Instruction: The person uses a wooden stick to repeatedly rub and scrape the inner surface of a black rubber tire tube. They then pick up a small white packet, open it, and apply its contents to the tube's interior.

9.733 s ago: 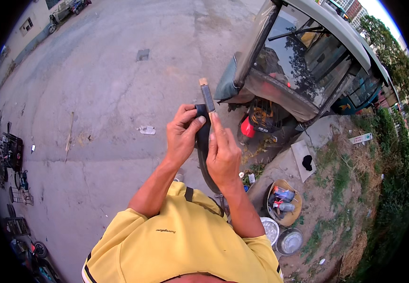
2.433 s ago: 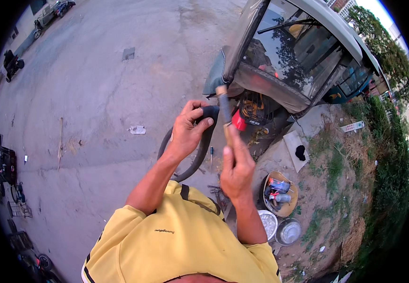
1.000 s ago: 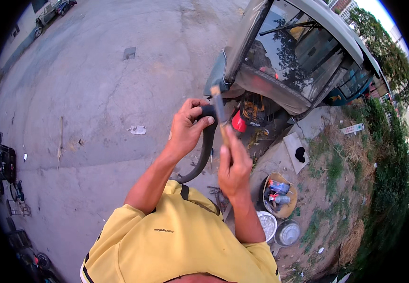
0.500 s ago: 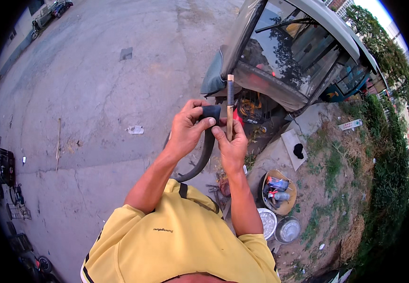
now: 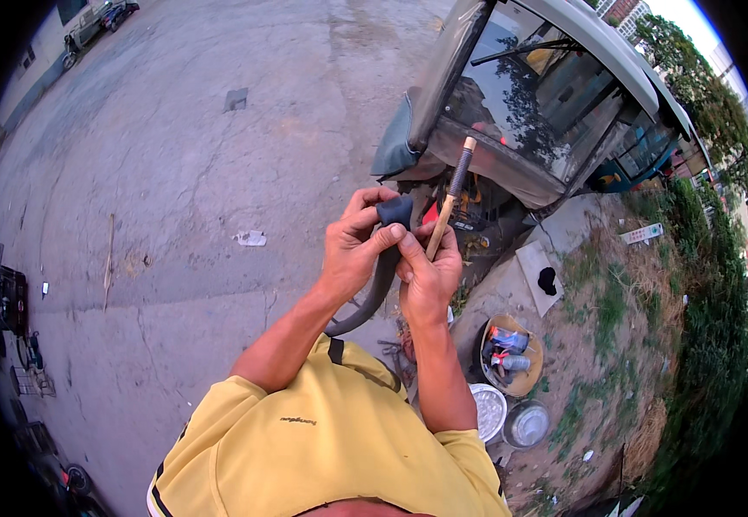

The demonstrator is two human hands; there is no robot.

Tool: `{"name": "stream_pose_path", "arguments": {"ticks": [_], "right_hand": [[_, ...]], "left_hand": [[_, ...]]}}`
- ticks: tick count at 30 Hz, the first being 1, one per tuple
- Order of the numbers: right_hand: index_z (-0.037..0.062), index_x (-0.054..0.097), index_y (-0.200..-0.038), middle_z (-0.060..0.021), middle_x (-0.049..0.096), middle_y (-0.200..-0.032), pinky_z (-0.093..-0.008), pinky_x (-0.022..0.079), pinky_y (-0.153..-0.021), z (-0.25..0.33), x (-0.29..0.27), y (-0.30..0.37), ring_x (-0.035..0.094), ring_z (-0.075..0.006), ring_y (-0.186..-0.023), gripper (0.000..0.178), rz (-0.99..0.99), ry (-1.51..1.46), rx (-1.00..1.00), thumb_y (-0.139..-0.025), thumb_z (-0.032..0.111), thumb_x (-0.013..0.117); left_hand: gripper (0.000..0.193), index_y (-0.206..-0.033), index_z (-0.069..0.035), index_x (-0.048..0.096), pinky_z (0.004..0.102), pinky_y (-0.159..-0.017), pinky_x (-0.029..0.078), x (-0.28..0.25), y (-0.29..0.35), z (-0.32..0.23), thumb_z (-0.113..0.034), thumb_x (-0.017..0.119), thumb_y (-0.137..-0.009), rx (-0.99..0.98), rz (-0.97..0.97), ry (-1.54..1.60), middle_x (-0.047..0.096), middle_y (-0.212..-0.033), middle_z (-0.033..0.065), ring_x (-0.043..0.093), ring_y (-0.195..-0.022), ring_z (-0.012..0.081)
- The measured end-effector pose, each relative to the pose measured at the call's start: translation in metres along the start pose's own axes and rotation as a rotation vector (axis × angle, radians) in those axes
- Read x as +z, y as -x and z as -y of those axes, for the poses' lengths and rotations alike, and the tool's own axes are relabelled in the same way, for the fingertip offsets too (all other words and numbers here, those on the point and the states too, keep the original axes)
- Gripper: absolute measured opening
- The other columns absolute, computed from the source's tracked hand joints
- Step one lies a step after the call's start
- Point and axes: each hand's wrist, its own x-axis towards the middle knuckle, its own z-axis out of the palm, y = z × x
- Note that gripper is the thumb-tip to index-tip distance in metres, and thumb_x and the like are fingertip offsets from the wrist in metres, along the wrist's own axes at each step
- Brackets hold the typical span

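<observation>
My left hand point(image 5: 350, 254) is closed on a dark rubber inner tube point(image 5: 395, 212), pinching it between thumb and fingers. From there the tube bends and hangs in a curve toward my yellow shirt. My right hand point(image 5: 431, 280) grips a light wooden stick point(image 5: 445, 215), which slants up and away to the right. Dark ridged wrapping surrounds the stick near its far end, and the bare tip shows beyond it. My two thumbs meet at the tube's edge, so the right fingertips touch the rubber too. The fingers behind the tube are partly hidden.
A three-wheeled vehicle with a windshield point(image 5: 512, 103) stands ahead to the right. At right sit a round bin point(image 5: 526, 376) holding bottles, a white basin point(image 5: 488, 412) and a metal pot point(image 5: 526, 424). A flat board point(image 5: 539, 289) carries something black. Parked vehicles line the left.
The stick has tipped from upright to slanting right. My right hand has moved in against the tube, and the tube's held end looks more bent.
</observation>
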Motion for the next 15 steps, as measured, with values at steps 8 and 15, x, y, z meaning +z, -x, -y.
{"name": "stream_pose_path", "arguments": {"ticks": [8,15], "right_hand": [[0.0007,0.060,-0.141,-0.0076,0.071,-0.101,-0.0317,0.053,-0.067,0.018,-0.029,0.032,0.066,-0.0166,-0.077,0.039,0.041,0.763,-0.295,-0.104,0.013,0.067],[0.0047,0.055,-0.154,-0.0180,0.074,-0.119,-0.0439,0.059,-0.081,0.025,-0.017,0.049,0.074,-0.0369,-0.096,0.052,0.225,1.250,-0.629,-0.103,0.006,0.064]], "left_hand": [[0.015,-0.110,0.005,0.077,0.0249,-0.086,0.052,-0.003,-0.007,-0.007,-0.003,0.073,-0.099,0.063,-0.062,-0.173,0.063,-0.125,0.0049,0.060,-0.103,0.0094],[0.013,-0.111,0.004,0.078,0.0238,-0.084,0.051,0.002,-0.008,-0.002,-0.002,0.072,-0.100,0.123,-0.029,-0.247,0.064,-0.122,0.0047,0.060,-0.100,0.0091]]}}
